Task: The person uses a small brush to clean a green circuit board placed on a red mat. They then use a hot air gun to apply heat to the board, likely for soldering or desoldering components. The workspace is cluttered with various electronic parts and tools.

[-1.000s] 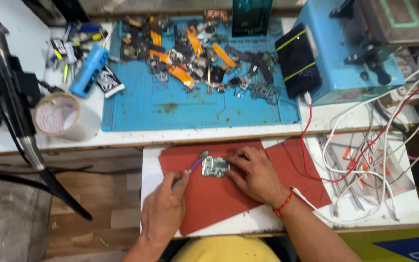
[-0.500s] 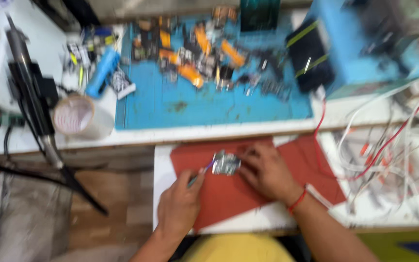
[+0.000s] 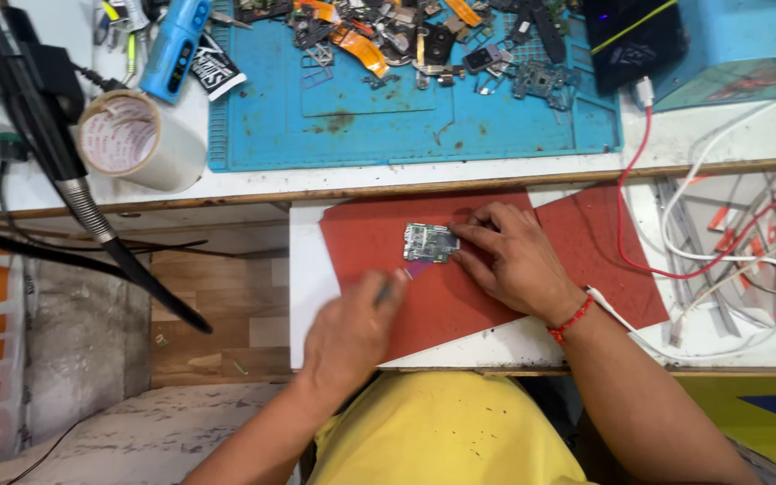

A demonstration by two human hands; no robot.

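Note:
A small green circuit board (image 3: 430,242) lies on a red mat (image 3: 460,296) on the pull-out shelf in front of me. My right hand (image 3: 512,260) rests on the mat with its fingertips pressing the board's right edge. My left hand (image 3: 350,332) is closed around a thin tool (image 3: 401,277) with a purple tip; the tip sits just below the board's lower left corner. A red thread bracelet is on my right wrist.
A blue work mat (image 3: 406,99) behind carries several loose phone parts and flex cables. A roll of white tape (image 3: 132,139) and a black hot-air handle (image 3: 38,108) stand at the left. White and red cables (image 3: 720,242) lie tangled at the right.
The camera has tilted down and nearer, so the shelf now fills the middle. My left hand with the tool has slid slightly lower and away from the board. My right hand stays on the board.

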